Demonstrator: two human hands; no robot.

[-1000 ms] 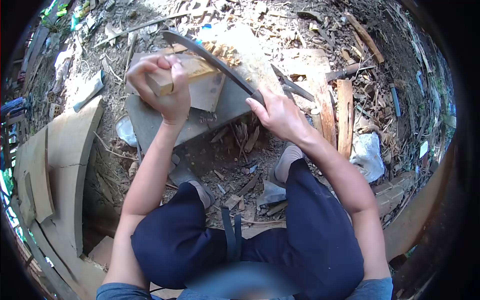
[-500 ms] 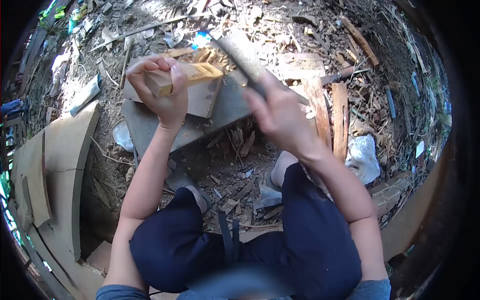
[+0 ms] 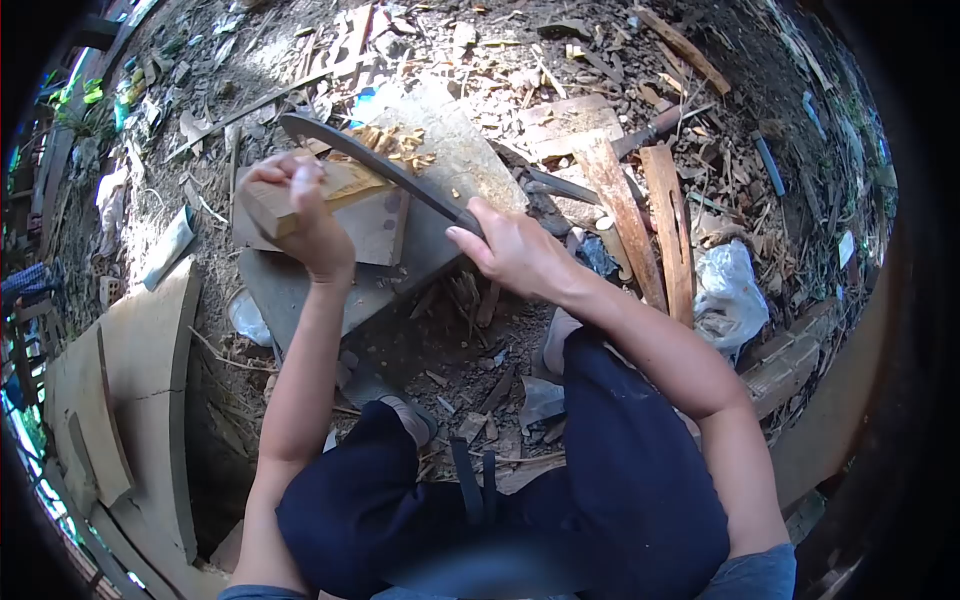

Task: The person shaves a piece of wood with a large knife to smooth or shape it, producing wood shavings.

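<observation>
My left hand (image 3: 310, 220) is closed around a yellowish block of wood (image 3: 268, 208), tilted over a thicker wooden block (image 3: 372, 228). In my right hand (image 3: 515, 250) is the handle of a machete (image 3: 385, 168). Its dark blade slants up and left, overlapping the far end of the held wood in this view. Both blocks are over a low grey slab (image 3: 440, 245) in front of my knees. Pale wood chips (image 3: 400, 145) are heaped just beyond the blade.
Right of the slab lie long wooden pieces (image 3: 665, 215), a second bladed tool (image 3: 650, 132) and a clear plastic bag (image 3: 728, 290). Curved boards (image 3: 140, 370) lean at the left. Chips and scraps litter the ground, and a blue-grey stick (image 3: 770, 165) lies far right.
The machete has swung down and left, from upright above the slab to lying across the held block's far end. My left hand and the block have shifted slightly down and left.
</observation>
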